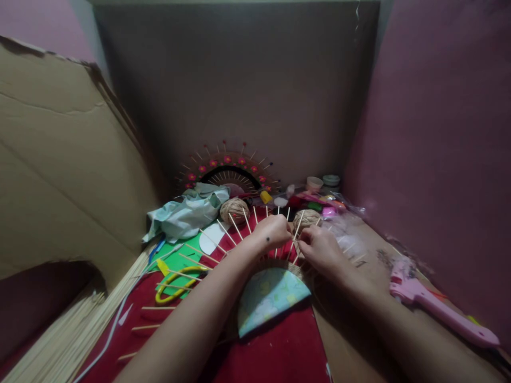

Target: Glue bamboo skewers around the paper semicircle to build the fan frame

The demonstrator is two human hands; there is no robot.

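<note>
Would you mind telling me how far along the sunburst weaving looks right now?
Done: the sticks already fan out from the round patterned centre, with a narrow band of twine woven at its rim. In hand: the left hand and right hand work twine between the sticks at the top. Left: most of each stick's length is bare, and two twine balls wait behind.

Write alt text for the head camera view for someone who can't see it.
Two bare hands, the left hand and the right hand, meet over a fan of thin wooden sticks radiating from a patterned paper disc on red cloth. Yellow scissors, two twine balls and a pink glue gun lie around them.
</note>
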